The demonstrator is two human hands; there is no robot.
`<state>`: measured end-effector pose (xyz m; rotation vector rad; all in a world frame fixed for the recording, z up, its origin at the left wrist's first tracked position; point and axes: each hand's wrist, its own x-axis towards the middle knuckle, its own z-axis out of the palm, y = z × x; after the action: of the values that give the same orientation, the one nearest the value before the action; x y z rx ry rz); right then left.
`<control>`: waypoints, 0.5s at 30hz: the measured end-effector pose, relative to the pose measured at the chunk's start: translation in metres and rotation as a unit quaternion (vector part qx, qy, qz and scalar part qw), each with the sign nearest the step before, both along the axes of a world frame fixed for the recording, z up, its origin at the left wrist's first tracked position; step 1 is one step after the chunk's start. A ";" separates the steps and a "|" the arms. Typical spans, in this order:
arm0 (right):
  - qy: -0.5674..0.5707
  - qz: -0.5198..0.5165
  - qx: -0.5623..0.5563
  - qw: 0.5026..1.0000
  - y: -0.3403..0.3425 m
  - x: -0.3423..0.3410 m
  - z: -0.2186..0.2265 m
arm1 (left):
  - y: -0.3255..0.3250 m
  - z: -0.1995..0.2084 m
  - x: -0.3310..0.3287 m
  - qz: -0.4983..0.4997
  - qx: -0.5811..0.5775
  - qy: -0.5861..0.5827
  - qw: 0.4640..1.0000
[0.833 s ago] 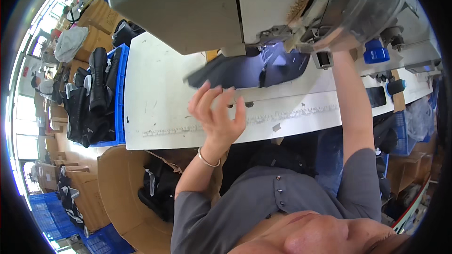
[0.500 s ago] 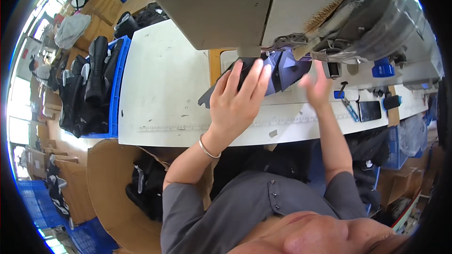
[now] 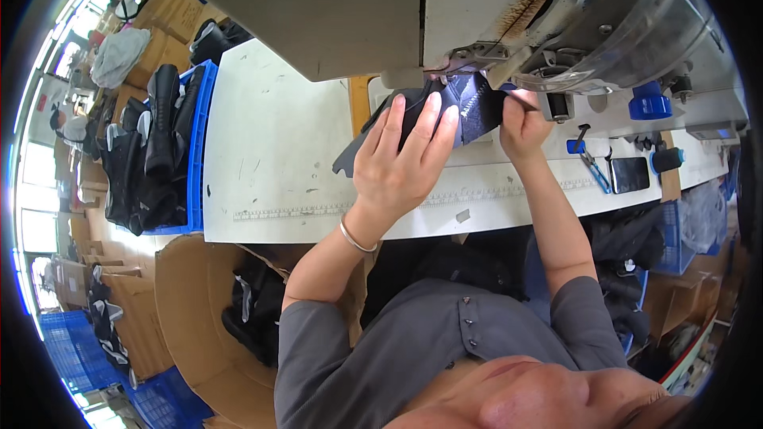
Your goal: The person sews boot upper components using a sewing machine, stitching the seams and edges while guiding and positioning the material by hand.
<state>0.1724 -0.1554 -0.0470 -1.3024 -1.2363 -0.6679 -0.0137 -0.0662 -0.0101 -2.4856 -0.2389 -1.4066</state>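
Observation:
A black shoe upper (image 3: 478,117) lies under the needle area of a sewing machine (image 3: 342,12), lit by a small lamp, with pale zigzag stitches showing. My left hand (image 3: 401,155) rests flat on its left part, fingers stretched out and a little apart. The notched left end of the upper sticks out past that hand. At the other end, my right hand (image 3: 524,129) is closed in a pinch on the upper's right edge, close below the machine's roller. The machine head hides the upper's far side.
A white worktable (image 3: 262,143) carries a printed ruler strip, blue-handled snips (image 3: 596,172), a phone (image 3: 630,175) and a thread spool (image 3: 668,160). To the left stands a blue crate (image 3: 201,151) of black boots. A large cardboard box (image 3: 179,302) sits below the table's front edge.
My right hand has gone from loose, spread fingers to a pinch on the upper's right edge. My left hand stays flat on the upper. The whole view has shifted slightly.

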 end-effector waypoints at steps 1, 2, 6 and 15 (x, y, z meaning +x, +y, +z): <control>0.015 0.014 0.030 0.999 0.001 -0.001 0.001 | 0.001 -0.001 0.000 -0.005 0.002 -0.002 1.000; 0.033 0.004 0.025 0.999 0.001 -0.001 0.002 | 0.002 -0.001 0.000 -0.010 0.005 -0.004 1.000; 0.021 -0.005 0.015 1.000 0.002 -0.003 0.006 | 0.005 -0.002 0.000 -0.011 0.009 -0.008 1.000; -0.026 -0.011 0.044 0.999 0.005 0.004 0.003 | 0.007 -0.002 0.003 -0.008 0.015 -0.018 1.000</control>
<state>0.1765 -0.1504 -0.0445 -1.2337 -1.2231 -0.7678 -0.0106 -0.0592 -0.0119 -2.4452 -0.2038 -1.4530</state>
